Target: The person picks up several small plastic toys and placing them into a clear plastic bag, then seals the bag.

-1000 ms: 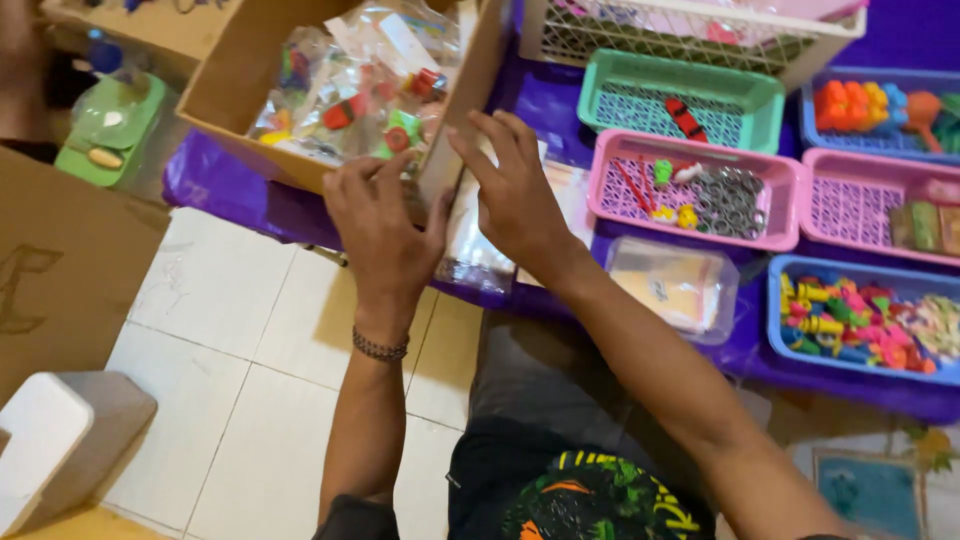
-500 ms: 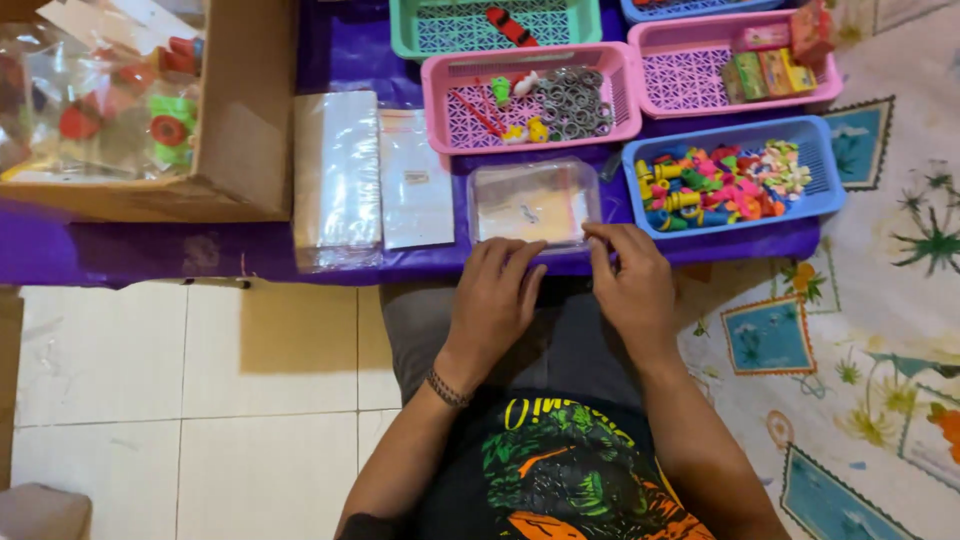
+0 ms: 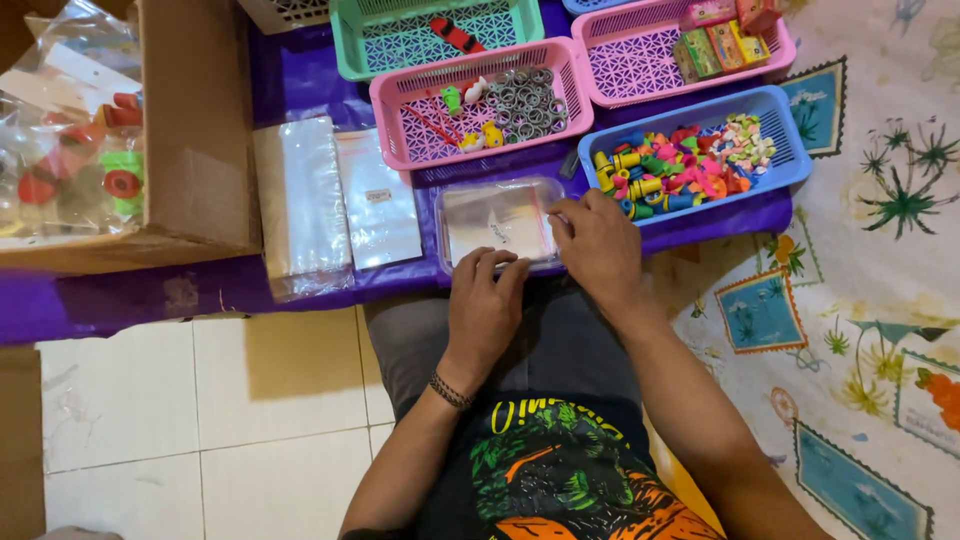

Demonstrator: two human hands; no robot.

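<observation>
A clear plastic tray (image 3: 470,205) holding small clear bags lies on the purple cloth (image 3: 300,75) right in front of me. My left hand (image 3: 485,305) rests with its fingertips on the tray's near edge. At the tray's right end my right hand (image 3: 597,248) touches the rim, fingers bent; nothing is visibly gripped. Just beyond my right hand stands a blue basket (image 3: 790,150) full of small colourful pieces. A pink basket (image 3: 400,130) with metal rings and tiny toys sits behind the tray.
Stacks of clear plastic bags (image 3: 300,200) lie left of the tray. A cardboard box (image 3: 195,130) of bagged toys stands at far left. A green basket (image 3: 400,45) and a second pink basket (image 3: 640,60) sit further back. White floor tiles (image 3: 200,420) lie lower left, a patterned mat (image 3: 870,300) on the right.
My view has swung from the cardboard box over to the baskets. Both hands left the box, came down to my lap, then reached forward onto the clear tray.
</observation>
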